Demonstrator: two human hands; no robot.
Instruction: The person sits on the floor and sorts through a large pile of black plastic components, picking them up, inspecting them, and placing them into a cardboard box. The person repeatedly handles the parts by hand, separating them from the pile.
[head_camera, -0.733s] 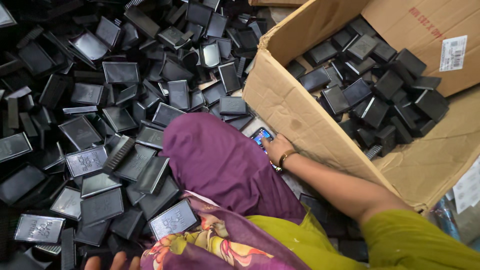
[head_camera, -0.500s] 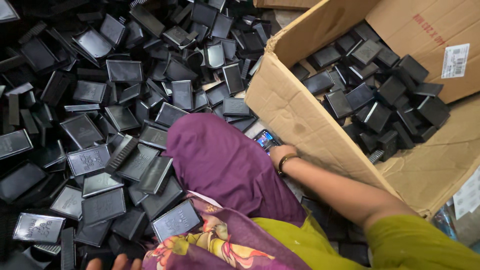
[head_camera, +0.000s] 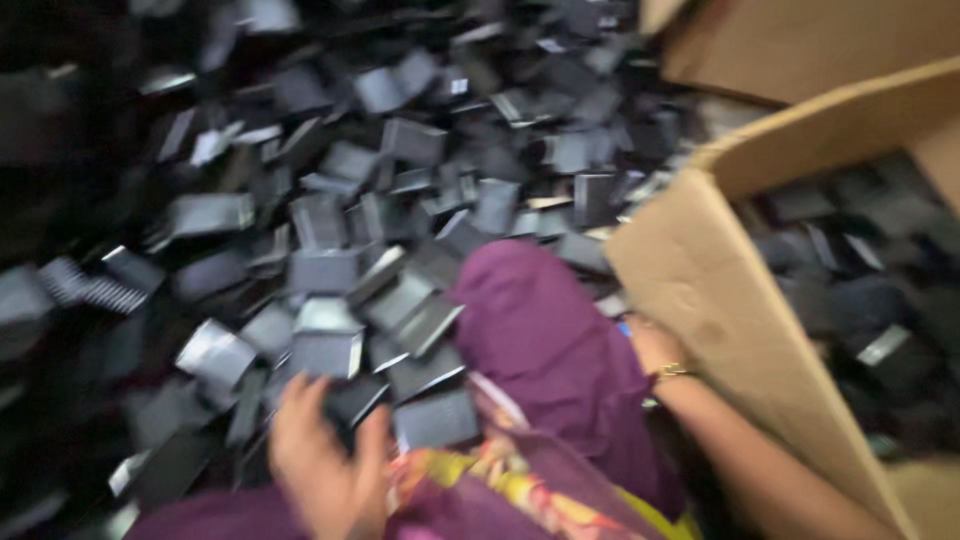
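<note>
A floor is lying under a deep heap of dark flat rectangular cases (head_camera: 330, 270), and the whole view is smearing with motion blur. The cases are far too many and too blurred to count; they are covering the left and far parts of the scene, overlapping at every angle.

1 large cardboard box (head_camera: 720, 300) is standing open at the right, its near wall leaning toward the middle, and more dark cases (head_camera: 860, 290) are lying inside it, again too blurred to count. A 2nd piece of cardboard (head_camera: 800, 40) is showing at the far right corner.

2 hands are showing. The left hand (head_camera: 330, 470) is reaching out at the near left, fingers spread and curling over 1 dark case (head_camera: 355, 395) at the near edge of the heap; I cannot tell whether it is actually gripping that case or only touching it. The right hand (head_camera: 655, 345) is resting low against the outer wall of the box, a gold bangle (head_camera: 675, 372) on its wrist. Its fingers are hidden by blur, so I cannot tell how far open they are or whether they are holding anything.

1 knee in purple cloth (head_camera: 550, 340) is rising between the 2 hands, with patterned fabric (head_camera: 520, 480) nearer.
</note>
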